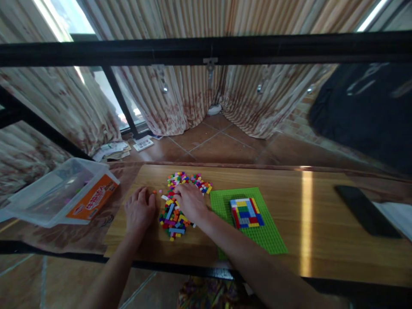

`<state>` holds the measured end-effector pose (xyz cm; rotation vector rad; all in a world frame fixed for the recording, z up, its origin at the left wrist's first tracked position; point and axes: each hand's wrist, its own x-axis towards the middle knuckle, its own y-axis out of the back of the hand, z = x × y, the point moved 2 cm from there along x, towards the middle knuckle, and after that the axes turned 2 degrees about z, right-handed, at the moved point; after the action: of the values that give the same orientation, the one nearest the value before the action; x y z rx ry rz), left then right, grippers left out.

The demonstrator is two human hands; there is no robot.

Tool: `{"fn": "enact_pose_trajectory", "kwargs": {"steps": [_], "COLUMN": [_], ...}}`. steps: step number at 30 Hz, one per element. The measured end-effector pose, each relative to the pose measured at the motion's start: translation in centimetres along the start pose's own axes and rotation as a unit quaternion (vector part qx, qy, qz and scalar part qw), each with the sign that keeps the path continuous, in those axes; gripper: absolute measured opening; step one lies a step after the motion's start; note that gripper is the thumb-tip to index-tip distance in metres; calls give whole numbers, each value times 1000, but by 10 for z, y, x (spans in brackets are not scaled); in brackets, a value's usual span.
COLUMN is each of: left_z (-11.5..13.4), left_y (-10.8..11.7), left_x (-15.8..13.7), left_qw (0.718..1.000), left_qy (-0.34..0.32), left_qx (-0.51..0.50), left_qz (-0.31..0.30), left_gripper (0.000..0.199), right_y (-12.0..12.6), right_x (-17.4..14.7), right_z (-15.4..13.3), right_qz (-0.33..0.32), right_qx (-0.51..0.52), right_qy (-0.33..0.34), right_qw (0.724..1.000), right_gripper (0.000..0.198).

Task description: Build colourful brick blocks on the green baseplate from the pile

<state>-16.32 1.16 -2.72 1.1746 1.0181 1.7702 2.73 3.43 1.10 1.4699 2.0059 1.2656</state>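
Observation:
My left hand (140,210) lies on the wooden table at the left of a heap of small toy building bricks (174,216), its fingers flat and apart. Over the heap is my right hand (191,201), its fingers bent together and down among the bricks. Whatever those fingers may hold is hidden. To the right, a green baseplate (267,240) carries a low rectangular build of bricks (247,213) in red, blue, yellow, white and grey. My right forearm crosses the near left part of the baseplate.
A clear plastic bin (41,201) with an orange label stands at the left, beside the table (325,253). A dark flat device (367,210) and white paper (394,216) lie at the right. A black bar (273,49) crosses before striped curtains (193,94).

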Motion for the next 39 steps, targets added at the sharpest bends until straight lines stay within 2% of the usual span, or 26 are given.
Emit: {"fn": "enact_pose_trajectory", "kwargs": {"steps": [4,9,13,16,21,30,39], "left_z": [-1,-2,0,2,2,1,1], "left_y": [-1,-2,-1,0,1,-1,-2], "left_x": [1,2,2,2,2,3,3], "left_qw": [1000,1000,1000,1000,1000,1000,1000], "left_qy": [8,4,11,11,10,15,23], "left_qx": [3,5,16,14,5,12,15], "left_qz": [-2,-9,-22,-20,-7,-17,-13], "left_gripper": [44,46,49,49,48,49,48], "right_y": [36,93,117,120,118,117,126], "right_x": [-36,-85,-104,-106,-103,-103,-107], "right_z": [15,67,108,121,122,129,132], "right_qz": [48,136,119,74,25,5,-12], "right_qx": [64,76,43,25,27,72,85], "right_qy": [-33,-94,-120,-98,-51,-27,-42], "right_qw": [996,983,985,992,998,997,995], "right_gripper": [19,27,30,27,23,19,20]}}
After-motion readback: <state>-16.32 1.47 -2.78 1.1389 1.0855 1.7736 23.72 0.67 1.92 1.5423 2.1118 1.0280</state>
